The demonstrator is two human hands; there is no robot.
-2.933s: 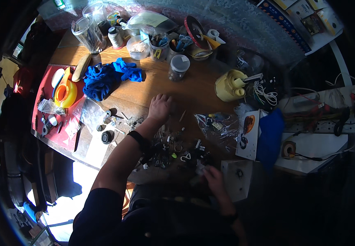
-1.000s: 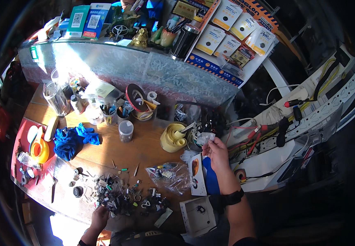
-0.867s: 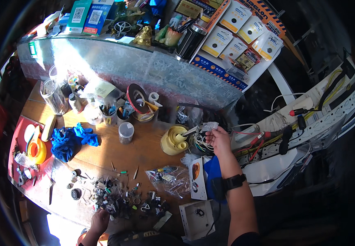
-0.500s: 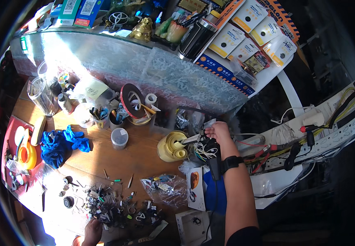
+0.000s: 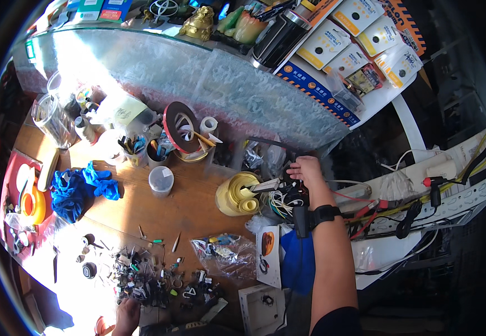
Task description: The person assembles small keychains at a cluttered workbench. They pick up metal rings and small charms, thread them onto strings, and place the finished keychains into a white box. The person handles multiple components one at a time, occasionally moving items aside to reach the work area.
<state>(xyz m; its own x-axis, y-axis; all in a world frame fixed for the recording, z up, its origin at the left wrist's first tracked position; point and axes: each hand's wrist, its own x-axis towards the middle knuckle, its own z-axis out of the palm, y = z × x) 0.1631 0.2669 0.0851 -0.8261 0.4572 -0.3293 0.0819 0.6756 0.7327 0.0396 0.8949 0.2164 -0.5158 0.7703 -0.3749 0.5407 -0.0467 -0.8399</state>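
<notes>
My right hand (image 5: 306,169) reaches to the far right side of the table, over a container packed with dark items and a bundle of white cable (image 5: 282,203). Its fingers show slightly apart, and I see nothing held in them. A black band (image 5: 325,214) circles that wrist. At the near edge, my left hand (image 5: 126,313) rests with curled fingers beside a heap of small mixed parts (image 5: 139,274); what it pinches, if anything, is hidden. A tub with yellow rolls (image 5: 237,193) stands left of my right hand.
A clear bag of parts (image 5: 226,255), a small white box (image 5: 261,308) and a lidded round tub (image 5: 161,181) sit on the table. Blue gloves (image 5: 77,190) lie left. A red tape roll (image 5: 180,127) stands behind. Cables run along a perforated rail (image 5: 422,210) at right.
My view has shifted slightly. The right hand stays over the cable container, its fingers looser and the pale piece by them no longer visible. The left hand stays beside the parts heap.
</notes>
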